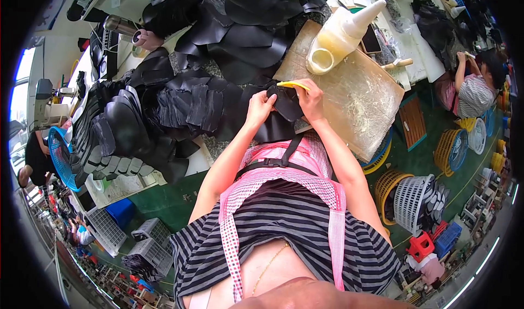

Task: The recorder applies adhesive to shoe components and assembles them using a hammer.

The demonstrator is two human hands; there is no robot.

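Note:
My left hand (261, 108) pinches the left edge of a small black leather-like piece (287, 105) between thumb and fingers. On the other side of that piece, my right hand (311, 100) is closed around a slim, curved yellow tool (292, 84). The tool's tip points left over the piece's far edge; what the tip is like is too small to tell. Just beyond my right hand, a translucent bottle (339, 37) with a long white nozzle and yellowish contents rests tilted on a brown board (360, 110) smeared with dried whitish residue.
Overlapping black pieces (188, 104) cover the table to my left, with bigger black sheets (245, 41) behind. A pinkish cup (147, 39) stands at the far left. A wooden-handled tool (397, 64) lies right of the board. Baskets (410, 202) stand on the floor; a co-worker (477, 88) sits at right.

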